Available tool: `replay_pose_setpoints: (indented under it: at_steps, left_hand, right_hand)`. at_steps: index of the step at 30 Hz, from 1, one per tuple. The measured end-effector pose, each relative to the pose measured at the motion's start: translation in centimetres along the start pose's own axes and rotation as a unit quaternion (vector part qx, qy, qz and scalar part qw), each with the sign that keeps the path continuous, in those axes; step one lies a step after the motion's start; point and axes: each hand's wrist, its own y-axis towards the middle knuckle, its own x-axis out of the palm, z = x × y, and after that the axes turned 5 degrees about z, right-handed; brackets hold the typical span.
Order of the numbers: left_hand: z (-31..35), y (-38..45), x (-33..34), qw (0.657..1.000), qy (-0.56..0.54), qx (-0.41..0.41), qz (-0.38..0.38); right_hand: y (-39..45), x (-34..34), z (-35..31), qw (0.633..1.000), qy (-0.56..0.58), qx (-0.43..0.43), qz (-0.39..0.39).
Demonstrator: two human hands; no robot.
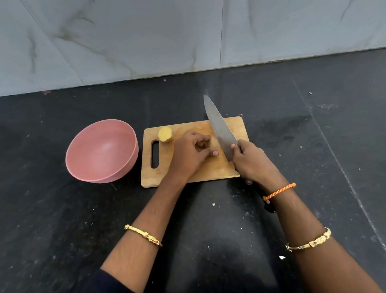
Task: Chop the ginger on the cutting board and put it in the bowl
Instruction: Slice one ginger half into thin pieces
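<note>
A wooden cutting board (pixel 181 128) with a handle slot lies on the black counter. On its far left corner sits a cut piece of yellow ginger (pixel 165 134). My left hand (pixel 189 156) curls its fingers around a second pale ginger piece (pixel 215 142) in the middle of the board. My right hand (pixel 253 162) grips the black handle of a large chef's knife (pixel 219 125), whose blade slants over the board right beside that piece. An empty pink bowl (pixel 101 151) stands just left of the board.
The black stone counter (pixel 327 159) spreads wide on all sides, with small white flecks. A marble-patterned wall (pixel 178 27) rises behind it. Bangles and an orange thread sit on my wrists.
</note>
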Motion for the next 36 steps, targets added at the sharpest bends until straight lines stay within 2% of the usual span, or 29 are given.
replay_pose_setpoints:
  at_steps: [5, 10, 19, 23, 28, 36]
  left_hand:
    - [0.0, -0.2, 0.3, 1.000, -0.021, -0.005, 0.015]
    - [-0.2, -0.5, 0.7, 0.999, -0.030, -0.005, 0.032]
    - [-0.3, -0.5, 0.7, 0.999, -0.031, -0.003, 0.034]
    - [-0.3, -0.4, 0.5, 0.999, -0.024, -0.011, 0.025]
    - [-0.3, -0.3, 0.5, 0.999, -0.019, -0.026, 0.015]
    - [0.0, -0.2, 0.2, 1.000, -0.014, -0.027, -0.001]
  right_hand:
    - [0.1, -0.1, -0.9, 0.998, -0.053, 0.008, -0.023]
    - [-0.8, 0.5, -1.5, 0.996, -0.093, -0.001, -0.014]
    - [-5.2, 1.4, 0.6, 0.995, -0.097, 0.020, 0.003]
    - [-7.0, -0.4, 1.2, 0.997, -0.069, 0.024, -0.005]
    - [-4.7, -1.4, 0.6, 0.999, -0.024, 0.006, 0.046]
    - [-1.2, -0.7, -0.6, 1.000, -0.009, 0.016, 0.010]
